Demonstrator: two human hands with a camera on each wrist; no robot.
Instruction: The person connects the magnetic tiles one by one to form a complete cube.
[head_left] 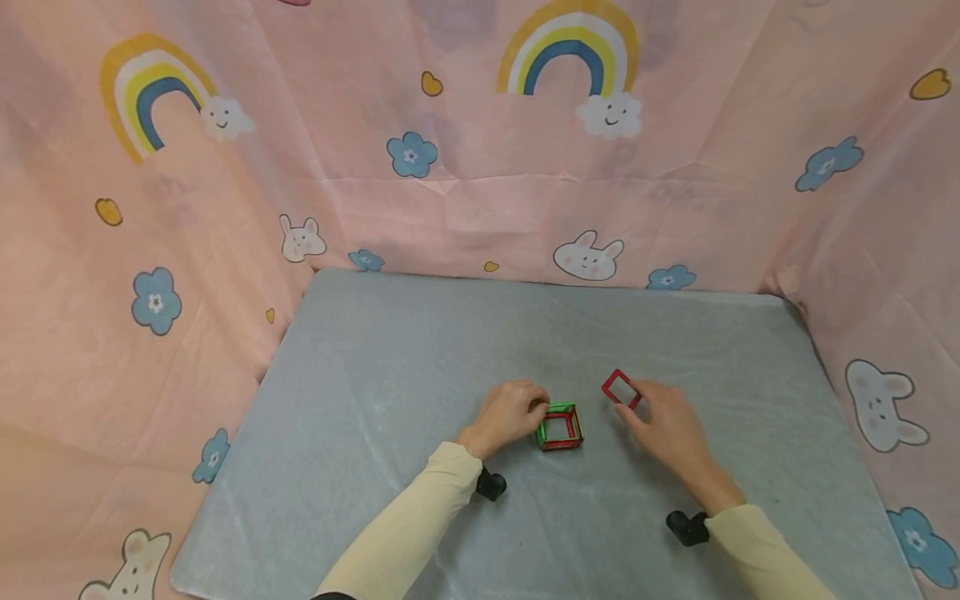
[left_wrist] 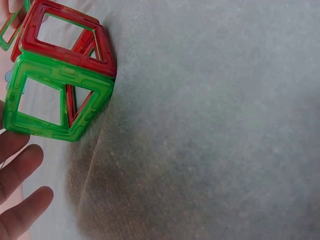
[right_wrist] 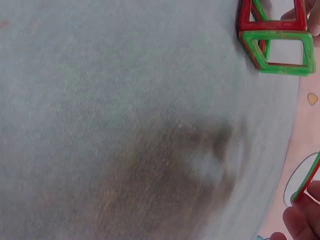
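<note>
A small open-framed cube of red and green magnetic tiles [head_left: 561,445] rests on the grey cloth in the head view. My left hand [head_left: 510,415] holds it at its left side, thumb and forefinger at the green edge. In the left wrist view the other fingers [left_wrist: 22,172] are spread apart beside the green face. To the right of the cube, my right hand [head_left: 670,423] pinches a red square magnetic tile [head_left: 609,381] between thumb and fingers, apart from the cube. Its edge [right_wrist: 306,181] shows a green layer against the red one in the right wrist view.
A grey cloth-covered table [head_left: 405,358] spreads around both hands. Pink curtain [head_left: 480,208] with rainbows, rabbits and flowers hangs along its back and sides. Black wrist mounts [head_left: 686,528] sit below both wrists.
</note>
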